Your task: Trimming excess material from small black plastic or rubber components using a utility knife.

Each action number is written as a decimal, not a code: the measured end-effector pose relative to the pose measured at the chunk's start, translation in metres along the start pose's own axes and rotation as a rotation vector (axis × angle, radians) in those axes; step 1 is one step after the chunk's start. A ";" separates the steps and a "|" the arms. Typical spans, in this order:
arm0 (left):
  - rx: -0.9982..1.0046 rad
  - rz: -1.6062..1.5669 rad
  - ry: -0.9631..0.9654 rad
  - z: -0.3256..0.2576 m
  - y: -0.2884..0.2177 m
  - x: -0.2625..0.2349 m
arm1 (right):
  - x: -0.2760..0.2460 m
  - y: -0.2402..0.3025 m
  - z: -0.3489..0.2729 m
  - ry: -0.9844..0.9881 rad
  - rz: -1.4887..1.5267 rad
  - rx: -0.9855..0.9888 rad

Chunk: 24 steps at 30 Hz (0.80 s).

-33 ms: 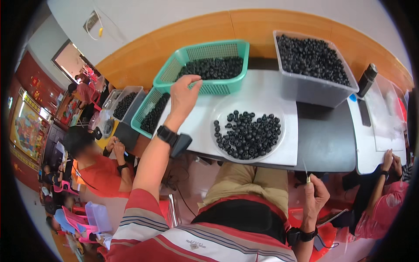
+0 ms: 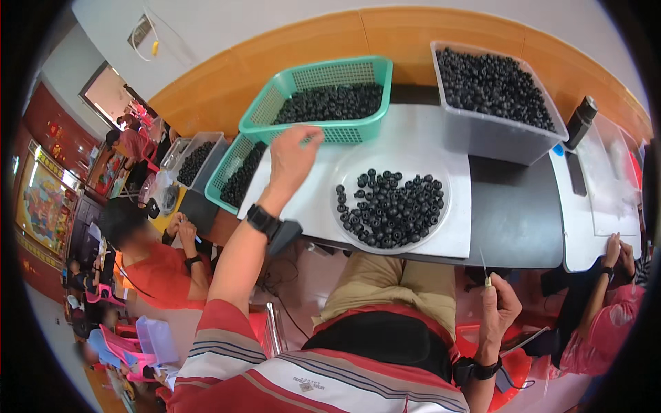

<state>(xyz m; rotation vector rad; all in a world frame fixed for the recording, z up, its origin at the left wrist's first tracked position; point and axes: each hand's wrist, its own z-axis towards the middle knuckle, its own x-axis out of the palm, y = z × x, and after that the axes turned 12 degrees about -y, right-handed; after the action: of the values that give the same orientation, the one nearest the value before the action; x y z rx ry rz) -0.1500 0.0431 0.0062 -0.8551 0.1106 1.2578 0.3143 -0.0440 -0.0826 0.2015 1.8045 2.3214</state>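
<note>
Here's the surface [image 2: 516,213], dark and stretching right across the front, a white sheet [image 2: 420,127] laid over it! Take the clear dish as the clock's centre: the green basket [image 2: 354,131] sits at eleven, the clear bin [image 2: 489,141] between one and two, both loaded with black beads. The round dish [image 2: 354,165] itself rests on the sheet. Now the hands! The left hand [image 2: 295,157] is at ten o'clock, before the basket's near wall, fingers curled and partly closed; whether it pinches anything, I can't tell. The right hand [image 2: 500,306], between four and five, grips a thin needle [image 2: 484,266], tip upward! And the small beads [image 2: 396,213] cluster inside the dish.
</note>
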 end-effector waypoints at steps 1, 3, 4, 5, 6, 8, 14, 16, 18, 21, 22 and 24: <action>0.096 0.001 0.082 -0.018 -0.011 -0.005 | -0.001 0.000 0.000 0.004 -0.001 0.021; 0.107 -0.019 0.191 -0.045 -0.021 -0.007 | 0.000 -0.003 0.003 0.028 0.004 0.050; 0.129 -0.040 0.290 -0.053 -0.023 -0.009 | 0.001 -0.004 0.003 0.048 0.018 0.069; 0.120 -0.040 0.293 -0.054 -0.026 -0.011 | 0.004 -0.003 0.005 0.053 0.012 0.074; 0.139 -0.022 0.328 -0.055 -0.029 -0.013 | 0.008 -0.001 0.007 0.078 -0.017 0.038; 0.154 -0.004 0.359 -0.054 -0.037 -0.017 | 0.012 -0.001 0.010 0.108 -0.046 -0.001; 0.155 0.267 0.599 -0.041 -0.055 -0.022 | 0.026 -0.003 0.010 0.197 0.037 0.026; 0.125 0.341 0.709 -0.038 -0.058 -0.020 | 0.028 -0.004 0.009 0.173 0.075 0.071; 0.093 0.329 0.741 -0.034 -0.057 -0.020 | 0.029 -0.003 0.008 0.171 0.076 0.056; 0.084 0.306 0.768 -0.032 -0.060 -0.020 | 0.025 -0.001 0.010 0.163 0.068 0.013; 0.105 0.302 0.759 -0.032 -0.061 -0.022 | 0.023 0.000 0.010 0.161 0.064 -0.015; 0.195 0.238 0.655 -0.039 -0.049 -0.023 | 0.020 0.003 0.011 0.144 0.048 -0.028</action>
<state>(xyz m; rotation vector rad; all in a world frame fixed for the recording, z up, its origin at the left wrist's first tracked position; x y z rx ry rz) -0.1019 -0.0014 0.0157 -1.0760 0.8650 1.1172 0.2973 -0.0295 -0.0773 0.0763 1.8501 2.4510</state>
